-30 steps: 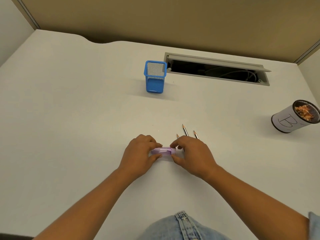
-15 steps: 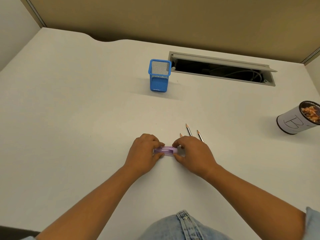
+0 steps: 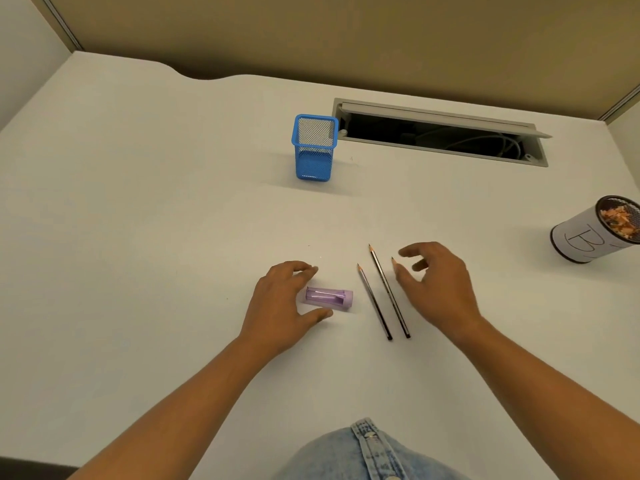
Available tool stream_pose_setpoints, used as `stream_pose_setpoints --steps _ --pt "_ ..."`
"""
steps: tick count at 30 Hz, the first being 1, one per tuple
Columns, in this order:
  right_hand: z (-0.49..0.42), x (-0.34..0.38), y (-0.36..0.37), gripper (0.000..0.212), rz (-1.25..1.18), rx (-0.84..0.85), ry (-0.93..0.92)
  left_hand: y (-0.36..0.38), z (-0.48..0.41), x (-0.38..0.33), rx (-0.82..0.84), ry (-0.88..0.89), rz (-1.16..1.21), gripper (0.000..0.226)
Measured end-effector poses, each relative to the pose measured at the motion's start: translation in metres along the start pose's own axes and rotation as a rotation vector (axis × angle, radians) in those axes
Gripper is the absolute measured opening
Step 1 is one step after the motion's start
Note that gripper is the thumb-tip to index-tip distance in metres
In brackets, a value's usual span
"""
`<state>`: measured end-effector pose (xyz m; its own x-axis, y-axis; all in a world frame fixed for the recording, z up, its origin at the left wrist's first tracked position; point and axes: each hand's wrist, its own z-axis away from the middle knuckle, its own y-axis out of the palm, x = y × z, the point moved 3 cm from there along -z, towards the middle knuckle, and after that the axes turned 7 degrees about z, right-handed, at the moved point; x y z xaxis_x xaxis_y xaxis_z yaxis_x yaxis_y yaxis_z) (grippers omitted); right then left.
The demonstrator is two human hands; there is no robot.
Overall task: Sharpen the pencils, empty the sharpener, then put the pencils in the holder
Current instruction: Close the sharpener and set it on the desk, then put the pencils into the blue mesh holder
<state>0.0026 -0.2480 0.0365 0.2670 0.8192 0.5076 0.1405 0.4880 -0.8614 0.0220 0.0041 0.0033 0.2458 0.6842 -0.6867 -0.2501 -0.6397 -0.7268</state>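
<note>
A purple translucent sharpener (image 3: 330,299) lies on its side on the white desk (image 3: 138,237). My left hand (image 3: 282,303) rests around its left end, fingers apart and not gripping it. Two dark pencils (image 3: 375,303) (image 3: 389,292) lie side by side just right of it, sharpened tips pointing away from me. The tip of a third pencil (image 3: 394,260) shows by my right hand (image 3: 436,285), which hovers open over it and hides the rest. A blue mesh holder (image 3: 313,147) stands upright and empty farther back.
A white cup marked "B" (image 3: 585,242) with pencil shavings inside stands at the right edge. An open cable slot (image 3: 440,135) with wires runs along the back of the desk, right of the holder. A tan partition wall rises behind.
Both hands have let go of the sharpener, which now lies on the desk. My right hand has moved right, over the pencils. The left hand has opened beside the sharpener.
</note>
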Motion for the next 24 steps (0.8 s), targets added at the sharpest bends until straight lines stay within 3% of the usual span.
stream_pose_setpoints --steps 5,10,16,19,24 --pt "-0.009 -0.022 -0.002 0.013 -0.023 0.059 0.181 0.001 -0.006 -0.019 -0.054 0.035 0.056 0.054" --pt "-0.009 -0.032 0.010 0.018 0.059 0.148 0.225 0.008 -0.017 -0.054 0.011 0.131 0.002 0.039" --pt "-0.015 -0.023 0.017 0.020 0.129 0.206 0.158 0.013 -0.049 -0.078 0.136 0.114 -0.176 0.031" --pt "-0.019 -0.022 0.019 0.022 0.185 0.220 0.147 0.020 -0.064 -0.089 0.267 0.109 -0.345 0.045" --pt "-0.028 -0.028 0.006 0.021 0.204 0.200 0.197 0.040 -0.066 -0.110 0.406 0.320 -0.628 0.037"
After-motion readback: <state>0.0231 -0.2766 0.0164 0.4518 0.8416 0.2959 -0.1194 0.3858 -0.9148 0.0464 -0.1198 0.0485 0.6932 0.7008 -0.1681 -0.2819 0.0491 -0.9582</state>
